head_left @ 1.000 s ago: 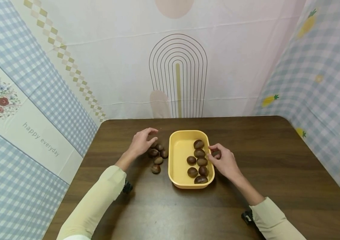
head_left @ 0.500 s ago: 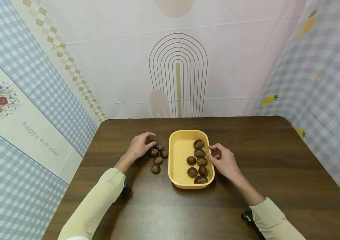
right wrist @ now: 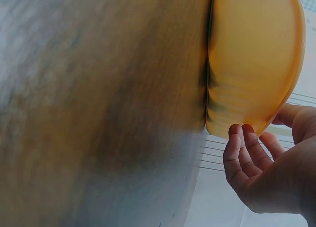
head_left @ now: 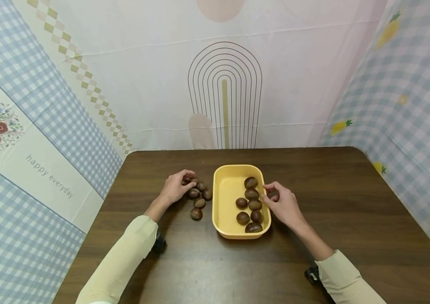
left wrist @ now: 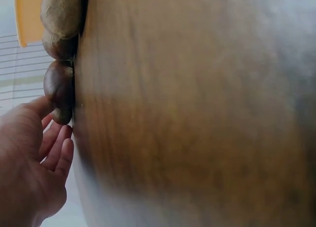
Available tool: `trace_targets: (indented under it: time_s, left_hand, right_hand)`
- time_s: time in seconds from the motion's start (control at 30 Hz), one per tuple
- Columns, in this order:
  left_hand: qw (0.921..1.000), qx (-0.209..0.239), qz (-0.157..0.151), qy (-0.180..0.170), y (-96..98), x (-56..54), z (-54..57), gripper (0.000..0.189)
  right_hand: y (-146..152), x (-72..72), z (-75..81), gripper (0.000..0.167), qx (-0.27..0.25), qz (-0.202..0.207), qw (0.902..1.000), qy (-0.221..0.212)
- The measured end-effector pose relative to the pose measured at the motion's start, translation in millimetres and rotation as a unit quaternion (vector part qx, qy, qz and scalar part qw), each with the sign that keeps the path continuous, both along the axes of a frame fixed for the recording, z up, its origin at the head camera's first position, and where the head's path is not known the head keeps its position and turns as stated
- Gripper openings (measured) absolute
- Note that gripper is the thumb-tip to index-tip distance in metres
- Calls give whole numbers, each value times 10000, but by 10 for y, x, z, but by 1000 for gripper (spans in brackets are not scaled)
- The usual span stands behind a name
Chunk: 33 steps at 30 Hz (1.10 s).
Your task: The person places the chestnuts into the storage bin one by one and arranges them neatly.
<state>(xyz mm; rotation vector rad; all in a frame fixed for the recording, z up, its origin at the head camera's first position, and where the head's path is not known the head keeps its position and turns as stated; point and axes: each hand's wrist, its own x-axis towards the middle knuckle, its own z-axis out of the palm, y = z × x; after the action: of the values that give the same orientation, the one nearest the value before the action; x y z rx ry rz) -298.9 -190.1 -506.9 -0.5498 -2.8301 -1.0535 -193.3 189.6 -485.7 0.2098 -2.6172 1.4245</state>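
Observation:
In the head view my left hand point(head_left: 174, 187) is at the far left of a small pile of chestnuts point(head_left: 199, 202). Its thumb and fingers curl round a small chestnut point(left wrist: 61, 116); a larger chestnut point(left wrist: 59, 84) sits right by the thumb in the left wrist view. My right hand point(head_left: 284, 205) holds the right rim of a yellow rectangular container point(head_left: 224, 232). The thumb point(right wrist: 289, 114) is at the rim, while the curled fingers lie against the outside wall. Inside the container, several chestnuts point(head_left: 251, 194) sit mostly along the right side.
The dark wooden table point(head_left: 207, 270) carries everything, and its far edge meets a patterned cloth backdrop point(head_left: 154, 84). Checked cloth point(head_left: 408, 139) hangs at the right, with more at the left. The chestnut pile lies close to the container's left wall.
My left hand has moved down and slightly left, its fingers closing round a chestnut at the pile's far left. The right hand and the container have stayed in place.

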Motion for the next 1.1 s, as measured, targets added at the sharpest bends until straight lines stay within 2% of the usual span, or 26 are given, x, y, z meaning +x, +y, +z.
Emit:
trace_targets:
  time_s: [0.33,0.6,0.8,1.1]
  left_hand:
    - [9997,244,-24,-41,-25,-13,-44,37]
    - [9995,284,16,-116,-33,-36,-11,38]
    - [9991,430,-26,-61,-25,-84,77,40]
    - [9977,591,-242,225,75,-167,287,40]
  right_hand:
    - [6,2,-6,28,23,-22,10000,-55]
    - [1,-8,1,28,2,-21,10000,-47]
    - [1,-15,-6,27,-12,-11,10000,-23]
    - [-5,-20,-13,28,3,-19,10000,-14]
